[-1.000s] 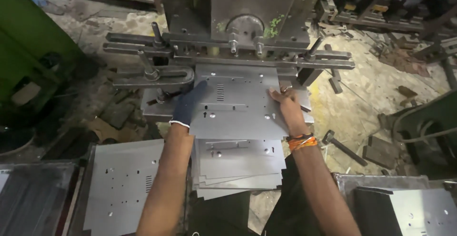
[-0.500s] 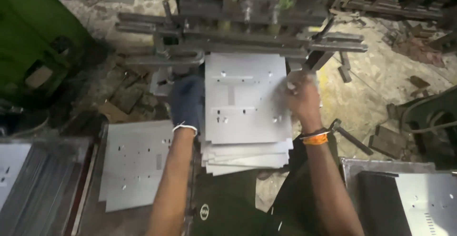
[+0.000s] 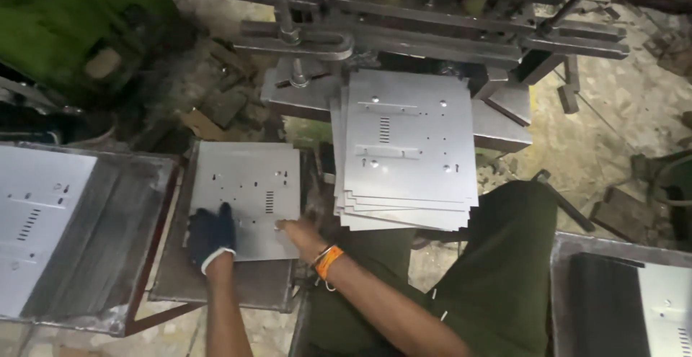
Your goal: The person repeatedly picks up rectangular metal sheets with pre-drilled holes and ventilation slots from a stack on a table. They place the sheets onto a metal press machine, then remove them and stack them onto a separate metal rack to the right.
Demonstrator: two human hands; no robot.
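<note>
My left hand (image 3: 210, 236), in a dark glove, lies on the near left part of a punched grey metal sheet (image 3: 249, 184) that rests on a low stand (image 3: 216, 285) to my left. My bare right hand (image 3: 298, 231), with an orange band at the wrist, grips the same sheet at its near right corner. To the right of both hands, a stack of similar punched sheets (image 3: 411, 152) sits on the bed of a press (image 3: 425, 18), untouched.
A metal tray (image 3: 108, 242) at the far left holds another punched sheet (image 3: 32, 220). A bin (image 3: 577, 270) at the lower right holds more sheets. A green machine (image 3: 65, 33) stands at the upper left. Scrap and blocks litter the floor (image 3: 613, 134).
Both hands left the stack at the press and swung left and down with one sheet, which now lies on the stand's pile. The camera view has followed to the left.
</note>
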